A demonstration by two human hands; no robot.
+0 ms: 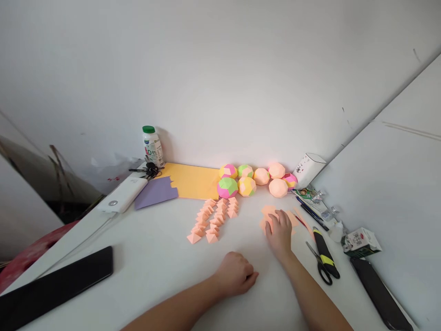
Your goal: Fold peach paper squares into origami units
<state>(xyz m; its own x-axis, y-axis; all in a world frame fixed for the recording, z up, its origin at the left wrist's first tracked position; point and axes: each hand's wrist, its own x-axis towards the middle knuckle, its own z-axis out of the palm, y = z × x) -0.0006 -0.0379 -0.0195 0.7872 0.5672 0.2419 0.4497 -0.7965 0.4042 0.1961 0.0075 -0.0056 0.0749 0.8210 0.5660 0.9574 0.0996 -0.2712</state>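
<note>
My right hand (279, 229) lies flat with its fingers stretched out on a small pile of peach paper squares (267, 212) on the white table (155, 257). My left hand (237, 272) rests on the table nearer to me, curled into a loose fist with nothing visible in it. To the left of the paper pile stand rows of small folded peach paper units (213, 219). Behind them, against the wall, sit several paper polyhedron balls (253, 179) in peach, pink, green and yellow.
Scissors (324, 259) with black and yellow handles lie right of my right hand, beside pens (312, 214), a small carton (360, 241) and a white box (308, 169). At the back left are orange paper (195, 180), purple paper (155, 192), a power bank (123, 195), keys and a bottle (152, 146). Black slabs lie at both front edges.
</note>
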